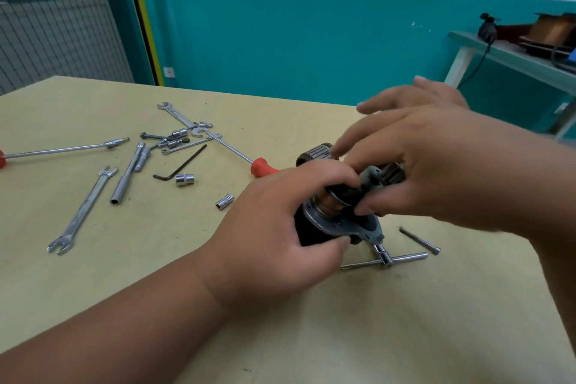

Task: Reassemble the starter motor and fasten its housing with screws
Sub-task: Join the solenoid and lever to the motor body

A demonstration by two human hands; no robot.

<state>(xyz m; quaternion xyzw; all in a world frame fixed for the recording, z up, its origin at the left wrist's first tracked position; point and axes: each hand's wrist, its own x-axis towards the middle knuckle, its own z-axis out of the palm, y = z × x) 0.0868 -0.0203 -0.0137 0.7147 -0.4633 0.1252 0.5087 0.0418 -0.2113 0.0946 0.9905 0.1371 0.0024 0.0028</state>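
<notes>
Head view: the motor (pixel 327 218) is held low over the table (pixel 156 259), near its right side, tilted with the shaft end pointing away. The left hand (pixel 274 227) grips the black body, fingers curled over the top and thumb hooked under the grey flange. The right hand (pixel 442 171) pinches the grey end piece (pixel 372 173) between thumb and fingers.

The likeliest fault, as I judge it, is the end piece going on cocked, so that it binds on the shaft or scrapes the bare copper winding showing in the gap. If the left hand's grip loosens, the core could slide out of the body. A sweep of the right wrist could also knock the screw (pixel 419 240) lying just beside the T-bar (pixel 385 260).

The right hand is blurred, so which fingers touch the end piece is unclear. It hides the shaft tip. Whether the motor rests on the table or hangs just above it I cannot tell. A ribbed part (pixel 316 155) behind the motor is half covered by fingers. The screwdriver (pixel 59 150) at the left is cut off at its red handle.
</notes>
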